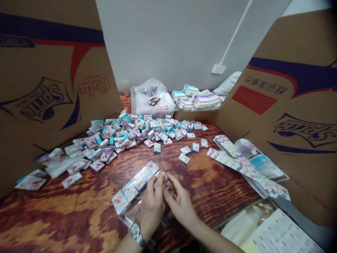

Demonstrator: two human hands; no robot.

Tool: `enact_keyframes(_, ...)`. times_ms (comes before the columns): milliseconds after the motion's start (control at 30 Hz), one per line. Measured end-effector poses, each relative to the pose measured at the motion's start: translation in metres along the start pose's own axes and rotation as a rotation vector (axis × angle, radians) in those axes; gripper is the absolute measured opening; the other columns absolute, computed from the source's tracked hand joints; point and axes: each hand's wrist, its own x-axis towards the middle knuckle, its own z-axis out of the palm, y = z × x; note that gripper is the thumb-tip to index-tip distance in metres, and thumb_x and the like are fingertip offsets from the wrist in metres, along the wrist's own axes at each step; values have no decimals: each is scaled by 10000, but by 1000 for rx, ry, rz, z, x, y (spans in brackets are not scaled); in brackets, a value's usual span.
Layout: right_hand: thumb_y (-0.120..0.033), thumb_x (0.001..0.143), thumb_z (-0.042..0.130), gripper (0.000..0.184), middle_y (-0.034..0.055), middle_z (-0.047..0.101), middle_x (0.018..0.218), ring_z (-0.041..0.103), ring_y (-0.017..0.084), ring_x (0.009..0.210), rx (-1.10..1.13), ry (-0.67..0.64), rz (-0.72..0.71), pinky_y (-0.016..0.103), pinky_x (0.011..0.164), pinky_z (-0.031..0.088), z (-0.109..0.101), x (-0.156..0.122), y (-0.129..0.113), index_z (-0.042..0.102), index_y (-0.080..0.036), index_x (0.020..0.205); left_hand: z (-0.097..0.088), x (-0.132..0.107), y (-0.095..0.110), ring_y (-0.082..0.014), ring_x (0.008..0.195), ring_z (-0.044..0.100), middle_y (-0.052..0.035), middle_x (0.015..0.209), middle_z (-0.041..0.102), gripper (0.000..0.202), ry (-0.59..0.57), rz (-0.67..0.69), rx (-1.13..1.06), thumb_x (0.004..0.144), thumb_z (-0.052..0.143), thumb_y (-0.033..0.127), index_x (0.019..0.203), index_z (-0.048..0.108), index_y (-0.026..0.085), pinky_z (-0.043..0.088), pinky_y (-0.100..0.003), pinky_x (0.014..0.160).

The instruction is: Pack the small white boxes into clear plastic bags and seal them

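Both my hands work at the far end of a clear plastic bag point(129, 212) on the reddish-brown wooden table point(65, 214). A row of small white-and-teal printed boxes point(133, 186) lies inside it, angled away from me. My left hand point(152, 207), wearing a silver wristwatch point(137, 233), grips the bag and the end boxes. My right hand point(179, 200) pinches the bag's edge with its fingertips. Beyond them spreads a large pile of similar loose boxes point(126, 135). My fingers hide part of the bag's mouth.
Cardboard panels printed with Sprite logos point(47, 84) stand at both sides. Printed card sheets point(244, 165) lie at right, with papers and foil sheets point(273, 228) at lower right. A plastic-covered tub point(150, 100) and stacked wrapped packs point(197, 98) stand at the back against a white wall.
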Motion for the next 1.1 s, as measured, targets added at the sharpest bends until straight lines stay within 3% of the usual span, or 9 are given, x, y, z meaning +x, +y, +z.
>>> enact_keyframes(133,-440,840,574,409,37,631,935,612,159,857,355,-22,203,298,808,497,15,10,-6,475,-238,1181,-4,3,-2,-233,1154,496,-167,1254,424,704,-59,-26,-35,842,364,43,1460,66,200,493,-366,893)
enact_keyframes(233,-431,812,613,376,26,618,933,590,153,854,355,-91,184,270,763,477,18,45,-8,517,-232,1116,-16,7,0,-253,1283,377,-175,1374,342,702,-66,-101,-102,864,408,123,1460,42,187,423,-414,992)
enact_keyframes(367,-416,870,512,329,-8,587,818,537,120,686,21,-164,-56,222,624,436,23,133,8,528,-211,1128,-29,6,-7,-248,1352,277,-151,1461,270,665,5,-145,-91,897,432,203,1458,74,205,373,-430,1039)
enact_keyframes(467,-331,936,349,343,1,589,848,536,125,685,-447,-196,-166,232,643,441,37,203,27,470,-203,1230,-32,-1,-18,-239,1342,306,-135,1462,285,588,21,-147,-56,898,428,183,1437,197,220,394,-406,1025)
enact_keyframes(567,-240,917,363,342,34,590,919,549,156,798,-682,-228,-186,269,749,437,53,246,43,511,-211,1225,-33,-10,-27,-235,1316,356,-133,1445,322,534,22,-143,-31,887,451,173,1398,303,223,420,-375,1003)
enact_keyframes(667,-273,908,420,383,88,553,1034,524,208,947,-832,-235,-187,327,859,397,64,256,54,494,-242,1283,-31,-20,-34,-224,1295,389,-135,1429,347,499,49,-125,-40,882,449,150,1368,354,217,428,-354,994)
enact_keyframes(800,-426,845,547,618,129,479,1158,458,282,1062,-1022,-260,-185,394,885,383,70,244,67,321,-292,1405,-25,-35,-43,-214,1275,416,-125,1401,384,460,122,-143,-45,891,422,140,1342,389,222,432,-355,990)
enact_keyframes(867,-391,845,554,629,142,458,1190,437,299,1088,-1094,-277,-177,398,865,398,70,239,73,298,-304,1412,-23,-41,-48,-212,1261,434,-118,1383,409,450,131,-152,-31,891,427,154,1335,401,227,440,-349,981)
enact_keyframes(1100,-172,920,336,471,149,470,1178,429,285,1102,-1218,-309,-175,398,847,415,65,233,79,350,-299,1373,-20,-49,-55,-212,1214,487,-96,1348,464,438,168,-154,7,885,450,194,1318,432,249,473,-330,938)
